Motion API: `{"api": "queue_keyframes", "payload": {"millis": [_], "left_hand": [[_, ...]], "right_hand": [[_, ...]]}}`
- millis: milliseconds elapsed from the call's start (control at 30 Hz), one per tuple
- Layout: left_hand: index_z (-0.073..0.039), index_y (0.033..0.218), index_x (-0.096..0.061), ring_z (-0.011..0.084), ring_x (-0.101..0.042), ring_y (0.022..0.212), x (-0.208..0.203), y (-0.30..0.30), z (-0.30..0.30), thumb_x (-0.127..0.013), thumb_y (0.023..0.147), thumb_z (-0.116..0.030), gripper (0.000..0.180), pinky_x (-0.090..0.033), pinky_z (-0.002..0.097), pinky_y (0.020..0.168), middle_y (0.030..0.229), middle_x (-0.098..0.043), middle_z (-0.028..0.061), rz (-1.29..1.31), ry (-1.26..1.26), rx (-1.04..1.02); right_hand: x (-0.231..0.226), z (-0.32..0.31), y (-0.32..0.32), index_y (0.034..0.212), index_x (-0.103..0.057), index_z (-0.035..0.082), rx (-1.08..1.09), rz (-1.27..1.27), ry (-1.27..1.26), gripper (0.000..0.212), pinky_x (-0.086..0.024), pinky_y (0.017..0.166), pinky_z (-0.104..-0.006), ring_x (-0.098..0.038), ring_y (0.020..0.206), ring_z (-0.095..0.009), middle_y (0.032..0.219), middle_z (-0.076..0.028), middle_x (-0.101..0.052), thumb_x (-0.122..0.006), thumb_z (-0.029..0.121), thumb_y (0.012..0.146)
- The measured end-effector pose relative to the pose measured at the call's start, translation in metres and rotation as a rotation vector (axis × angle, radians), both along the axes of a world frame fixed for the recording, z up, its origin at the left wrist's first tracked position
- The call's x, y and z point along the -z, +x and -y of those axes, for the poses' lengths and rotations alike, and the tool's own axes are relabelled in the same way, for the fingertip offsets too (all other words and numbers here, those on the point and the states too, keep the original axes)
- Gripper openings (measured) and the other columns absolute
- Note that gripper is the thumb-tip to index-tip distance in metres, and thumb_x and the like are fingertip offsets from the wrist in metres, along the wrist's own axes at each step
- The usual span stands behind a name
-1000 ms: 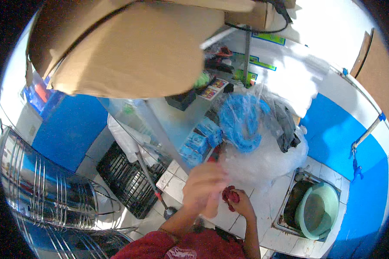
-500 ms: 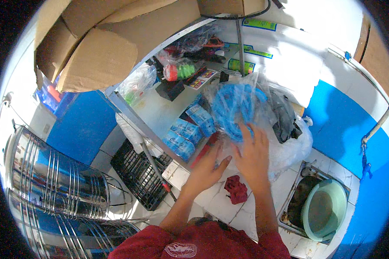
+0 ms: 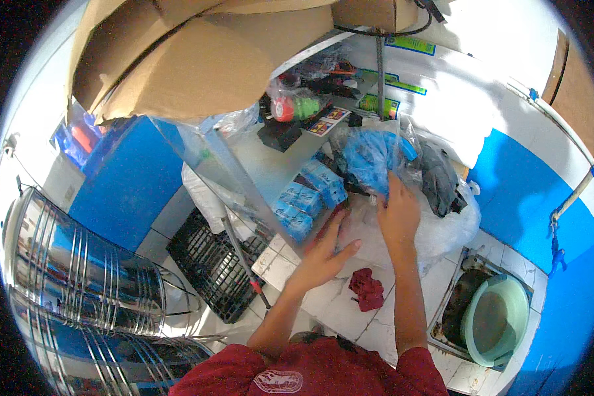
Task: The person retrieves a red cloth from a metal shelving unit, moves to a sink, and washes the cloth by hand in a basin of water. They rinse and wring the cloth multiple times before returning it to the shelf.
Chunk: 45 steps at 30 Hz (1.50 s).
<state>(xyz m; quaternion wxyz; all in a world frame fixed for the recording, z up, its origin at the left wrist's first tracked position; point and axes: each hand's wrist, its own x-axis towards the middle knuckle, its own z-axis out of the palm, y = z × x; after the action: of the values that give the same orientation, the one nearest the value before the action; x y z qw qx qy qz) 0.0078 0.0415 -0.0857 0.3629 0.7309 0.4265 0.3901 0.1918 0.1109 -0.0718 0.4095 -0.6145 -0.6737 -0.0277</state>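
Observation:
My right hand (image 3: 400,214) is closed on the near edge of a clear plastic bag with bright blue contents (image 3: 369,158); what the blue stuff is I cannot make out. My left hand (image 3: 323,261) has its fingers stretched and its thumb apart, holding nothing. Its fingertips reach beside a narrow dark red thing (image 3: 331,223) at the shelf's near edge, and whether they touch it I cannot tell. Blue-and-white packs (image 3: 300,204) lie just left of the bag. Below the hands a crumpled dark red cloth (image 3: 366,289) rests on the white tiled counter (image 3: 333,300).
A large cardboard box (image 3: 198,66) overhangs the metal-edged shelf (image 3: 257,158). Right of the blue bag are a grey-black bag (image 3: 439,175) and whitish plastic (image 3: 442,231). A pale green basin (image 3: 495,320) stands at right. A black crate (image 3: 211,264) and steel racks (image 3: 92,277) are at left.
My right hand has closed on the bag, and the blue contents look more bunched. My left hand stays open. The cardboard box and shelf have shifted rightward in view.

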Motion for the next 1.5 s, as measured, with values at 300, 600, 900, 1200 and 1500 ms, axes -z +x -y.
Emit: {"api": "queue_keyframes", "payload": {"millis": [300, 600, 900, 1200, 1500], "left_hand": [[0.001, 0.149, -0.028, 0.0263, -0.037, 0.138, 0.029, 0.038, -0.039, -0.062, 0.095, -0.024, 0.068, -0.03, 0.0371, 0.113, 0.15, -0.035, 0.016, 0.684, -0.276, -0.035], [0.0, 0.14, -0.042, 0.0214, -0.05, 0.121, 0.03, 0.06, -0.054, -0.068, 0.091, -0.026, 0.061, -0.038, 0.0328, 0.103, 0.134, -0.052, 0.0105, 0.791, -0.23, -0.127], [-0.001, 0.136, -0.045, 0.0206, -0.048, 0.123, 0.047, 0.073, -0.057, -0.074, 0.086, -0.019, 0.06, -0.035, 0.0333, 0.107, 0.135, -0.052, 0.0114, 0.84, -0.339, -0.134], [0.005, 0.141, -0.037, 0.0264, -0.046, 0.127, 0.033, 0.088, -0.042, -0.073, 0.087, -0.022, 0.07, -0.033, 0.0361, 0.109, 0.136, -0.049, 0.0181, 0.605, -0.157, -0.43], [0.004, 0.134, -0.042, 0.0209, -0.052, 0.117, -0.01, 0.082, -0.019, -0.071, 0.088, -0.008, 0.056, -0.041, 0.0332, 0.101, 0.124, -0.057, 0.0126, 0.857, -0.013, -0.207]], "right_hand": [[-0.005, 0.009, -0.006, 0.133, -0.05, 0.004, -0.006, 0.001, 0.04, 0.059, -0.046, 0.098, -0.0452, -0.055, 0.116, -0.041, 0.134, -0.019, -0.053, -0.07, 0.01, 0.078], [-0.059, 0.021, 0.037, 0.137, -0.044, -0.001, -0.178, -0.091, -0.053, 0.059, -0.043, 0.103, -0.0472, -0.055, 0.118, -0.043, 0.13, -0.029, -0.054, -0.068, 0.02, 0.087], [-0.056, -0.09, 0.046, 0.136, -0.04, -0.008, 0.031, 0.194, -0.165, 0.066, -0.026, 0.112, -0.0606, -0.056, 0.117, -0.042, 0.118, -0.029, -0.061, -0.069, 0.027, 0.087], [-0.061, -0.079, 0.058, 0.124, -0.057, 0.001, -0.299, -0.12, -0.08, 0.041, -0.043, 0.1, -0.0413, -0.061, 0.112, -0.033, 0.117, -0.02, -0.064, -0.068, 0.017, 0.088], [-0.087, -0.008, 0.052, 0.12, -0.059, 0.003, -0.371, -0.562, -0.214, 0.03, -0.04, 0.099, -0.0298, -0.055, 0.111, -0.016, 0.115, -0.006, -0.062, -0.057, 0.023, 0.097]]}}
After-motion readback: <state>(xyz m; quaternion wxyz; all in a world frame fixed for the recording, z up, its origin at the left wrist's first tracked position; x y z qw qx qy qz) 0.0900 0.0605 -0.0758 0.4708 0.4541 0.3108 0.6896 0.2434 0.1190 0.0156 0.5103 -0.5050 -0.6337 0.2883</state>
